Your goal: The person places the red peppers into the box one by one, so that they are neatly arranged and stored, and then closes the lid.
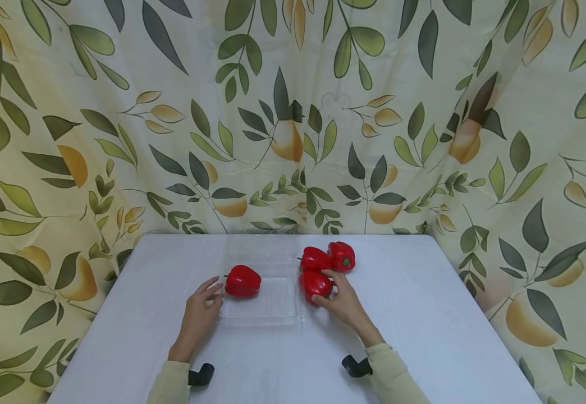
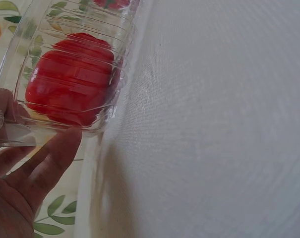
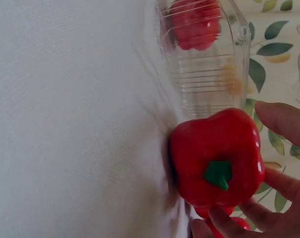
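Low, right of centre frame, the right hand [image 1: 344,303] curls thumb and fingers round the near pepper [image 1: 311,284]; the box [image 1: 275,300] lies just left. The left hand [image 1: 203,314], fingers parted, perhaps touches the box's left edge.

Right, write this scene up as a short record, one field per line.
container: clear plastic, open
inside: one packed pepper, in its left half
loose: near pepper, middle pepper and far pepper, all right of the container
pepper colour: red, all four
left hand: at the container's left edge
right hand: fingers and thumb around the near pepper
surface: white table
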The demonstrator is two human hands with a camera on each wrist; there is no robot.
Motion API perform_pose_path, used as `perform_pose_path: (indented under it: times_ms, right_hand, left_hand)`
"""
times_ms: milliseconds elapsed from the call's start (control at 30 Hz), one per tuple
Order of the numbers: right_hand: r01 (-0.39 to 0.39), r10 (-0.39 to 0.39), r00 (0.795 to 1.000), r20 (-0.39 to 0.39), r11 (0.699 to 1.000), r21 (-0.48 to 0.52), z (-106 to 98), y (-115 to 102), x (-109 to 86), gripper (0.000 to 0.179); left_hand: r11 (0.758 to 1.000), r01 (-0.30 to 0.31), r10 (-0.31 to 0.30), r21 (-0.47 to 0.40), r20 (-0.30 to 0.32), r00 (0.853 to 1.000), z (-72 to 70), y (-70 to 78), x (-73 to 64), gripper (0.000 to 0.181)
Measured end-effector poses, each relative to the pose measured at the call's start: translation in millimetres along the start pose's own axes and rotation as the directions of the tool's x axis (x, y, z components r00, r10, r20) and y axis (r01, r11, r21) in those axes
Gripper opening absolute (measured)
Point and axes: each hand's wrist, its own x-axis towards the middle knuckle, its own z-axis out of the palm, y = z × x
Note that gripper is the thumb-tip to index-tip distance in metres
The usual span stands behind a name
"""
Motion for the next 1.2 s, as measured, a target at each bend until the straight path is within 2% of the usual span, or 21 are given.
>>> perform_pose_path:
  times_ms: [400, 800, 1067, 1200]
  right_hand:
    - [-0.053, 0.052, 0.999, 0.008, 0.996, 0.071, 8, 5, 2.7, 0.085]
    - [-0.064, 0.065, 0.998, -0.006, 0.994, 0.084, 11, 12, 2.6, 0.078]
    - [-0.078, 0.080, 0.997, -0.018, 0.994, 0.071, 6, 9, -2.2, 0.078]
    - [-0.083, 0.085, 0.996, -0.025, 0.994, 0.068, 0, 6, -4.2, 0.078]
  left_hand:
    - [1.000, -0.003, 0.003, 0.013, -0.004, 1.000, 1.4, -2.5, 0.3, 0.033]
    - [0.999, 0.030, -0.031, 0.021, 0.021, 0.999, 0.7, 0.3, -1.3, 0.034]
    - [1.000, 0.021, -0.021, 0.022, 0.014, 1.000, 1.6, 0.1, -1.6, 0.033]
    - [0.999, 0.034, -0.035, 0.029, 0.020, 0.999, 1.4, -0.4, -1.6, 0.034]
